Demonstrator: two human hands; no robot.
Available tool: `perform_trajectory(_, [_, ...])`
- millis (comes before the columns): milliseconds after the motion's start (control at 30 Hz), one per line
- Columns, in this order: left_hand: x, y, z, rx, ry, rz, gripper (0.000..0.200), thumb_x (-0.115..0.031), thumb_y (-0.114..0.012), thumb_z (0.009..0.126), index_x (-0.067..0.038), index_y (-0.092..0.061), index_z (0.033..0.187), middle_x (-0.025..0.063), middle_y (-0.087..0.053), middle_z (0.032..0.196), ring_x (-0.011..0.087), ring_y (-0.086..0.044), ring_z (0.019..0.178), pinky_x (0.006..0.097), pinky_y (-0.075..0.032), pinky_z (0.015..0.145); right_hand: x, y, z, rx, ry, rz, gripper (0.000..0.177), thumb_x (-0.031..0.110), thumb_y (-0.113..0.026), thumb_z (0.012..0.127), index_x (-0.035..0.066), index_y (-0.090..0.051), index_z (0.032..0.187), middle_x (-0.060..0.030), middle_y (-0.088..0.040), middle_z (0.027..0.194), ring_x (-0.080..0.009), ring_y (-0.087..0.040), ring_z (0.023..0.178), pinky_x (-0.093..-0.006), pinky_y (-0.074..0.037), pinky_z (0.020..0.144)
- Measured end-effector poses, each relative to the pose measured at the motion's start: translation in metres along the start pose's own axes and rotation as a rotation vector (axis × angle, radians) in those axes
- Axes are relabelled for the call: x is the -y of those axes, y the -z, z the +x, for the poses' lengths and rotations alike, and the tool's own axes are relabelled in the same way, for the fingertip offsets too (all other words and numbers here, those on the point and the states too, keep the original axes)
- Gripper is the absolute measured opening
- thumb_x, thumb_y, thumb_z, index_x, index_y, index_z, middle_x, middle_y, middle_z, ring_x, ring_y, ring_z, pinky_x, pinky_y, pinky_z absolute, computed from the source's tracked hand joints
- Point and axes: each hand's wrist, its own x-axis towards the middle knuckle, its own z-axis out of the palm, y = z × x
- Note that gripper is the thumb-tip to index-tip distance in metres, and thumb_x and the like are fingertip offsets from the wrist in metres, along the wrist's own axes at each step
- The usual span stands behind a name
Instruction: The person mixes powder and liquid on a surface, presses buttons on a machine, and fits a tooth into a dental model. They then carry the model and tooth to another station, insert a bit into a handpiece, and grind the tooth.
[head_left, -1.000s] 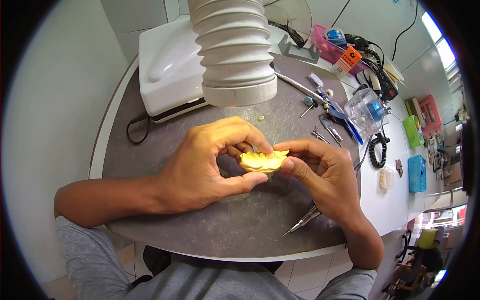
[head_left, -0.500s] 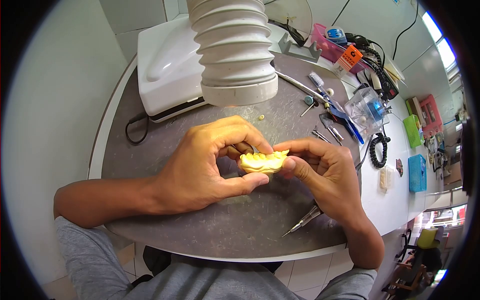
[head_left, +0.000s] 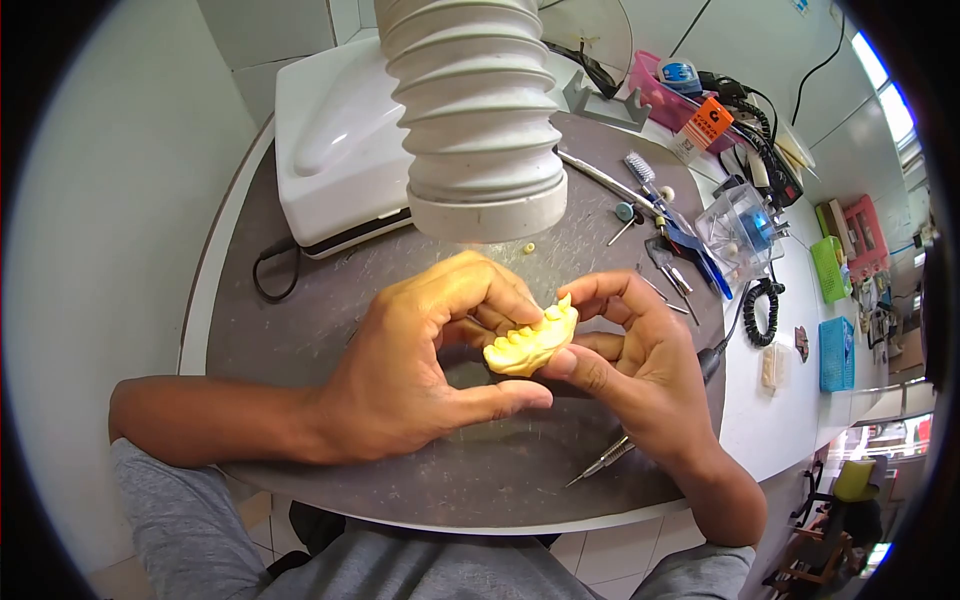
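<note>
A pale yellow dental model (head_left: 526,346) with a row of teeth is held up over the brown table mat, its right end tilted upward. My right hand (head_left: 640,350) grips that end between thumb and fingers. At the model's upper side are the curled fingers of my left hand (head_left: 430,350), touching it near the teeth. The left thumb lies below the model, apart from it. Under my right hand a metal handpiece (head_left: 608,458) with a thin tip rests on the mat.
A ribbed white suction hose (head_left: 485,130) hangs above the hands. Behind it stands a white machine (head_left: 340,150). Brushes and small tools, a clear box (head_left: 738,232), an orange box (head_left: 708,120) and a blue basket (head_left: 836,355) lie to the right.
The dental model has tilted, its right end now higher, and sits slightly lower in view. My left thumb has come away from its lower edge. The whole view has shifted slightly.
</note>
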Motion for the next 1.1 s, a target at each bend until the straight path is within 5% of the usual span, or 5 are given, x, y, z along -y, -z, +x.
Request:
perform_trajectory(100, [-0.008, -0.001, 0.004, -0.05, 0.191, -0.256, 0.026, -0.004, -0.073, 0.087, 0.002, -0.06, 0.109, 0.0103, -0.058, 0.115, 0.0141, -0.06, 0.107, 0.0293, -0.052, 0.092, 0.0, 0.003, 0.004, 0.015, -0.041, 0.062, 0.044, 0.0, -0.066, 0.092, -0.004, -0.047, 0.131, -0.0137, -0.055, 0.119, -0.0202, -0.067, 0.104, -0.0253, -0.056, 0.087])
perform_trajectory(233, [0.0, 0.012, 0.012, 0.034, 0.175, -0.168, 0.018, -0.009, -0.068, 0.093, 0.002, -0.06, 0.106, 0.009, -0.064, 0.107, 0.0125, -0.063, 0.1, 0.027, -0.054, 0.088, 0.002, 0.004, 0.005, 0.04, -0.09, 0.061, 0.043, -0.001, -0.065, 0.092, -0.005, -0.047, 0.131, -0.0146, -0.056, 0.12, -0.0203, -0.065, 0.107, -0.0268, -0.055, 0.091])
perform_trajectory(300, [-0.006, 0.013, 0.014, -0.017, 0.406, -0.321, 0.016, -0.01, -0.066, 0.095, 0.001, -0.061, 0.104, 0.0069, -0.067, 0.098, 0.0108, -0.065, 0.092, 0.0246, -0.056, 0.082, 0.002, 0.004, 0.005, 0.054, -0.107, 0.057, 0.044, -0.001, -0.065, 0.092, -0.005, -0.047, 0.132, -0.0151, -0.057, 0.121, -0.0206, -0.065, 0.107, -0.0271, -0.055, 0.091])
perform_trajectory(867, [-0.002, 0.025, 0.021, 0.152, 0.494, -0.436, 0.015, -0.006, -0.07, 0.091, 0.001, -0.058, 0.096, 0.0098, -0.066, 0.097, 0.0138, -0.067, 0.09, 0.0251, -0.059, 0.079, -0.001, 0.0, 0.0, 0.087, 0.014, -0.132, 0.044, -0.001, -0.067, 0.091, -0.002, -0.057, 0.134, -0.012, -0.063, 0.113, -0.0156, -0.066, 0.099, -0.0254, -0.055, 0.088])
perform_trajectory(1100, [0.002, 0.023, 0.021, 0.115, 0.453, -0.455, 0.012, -0.005, -0.068, 0.091, 0.004, -0.063, 0.096, 0.0116, -0.069, 0.093, 0.0128, -0.069, 0.083, 0.0235, -0.06, 0.076, 0.004, -0.004, 0.0, 0.033, -0.05, -0.083, 0.051, 0.0, -0.07, 0.088, -0.009, -0.051, 0.134, -0.0169, -0.065, 0.115, -0.0221, -0.067, 0.104, -0.0314, -0.055, 0.092])
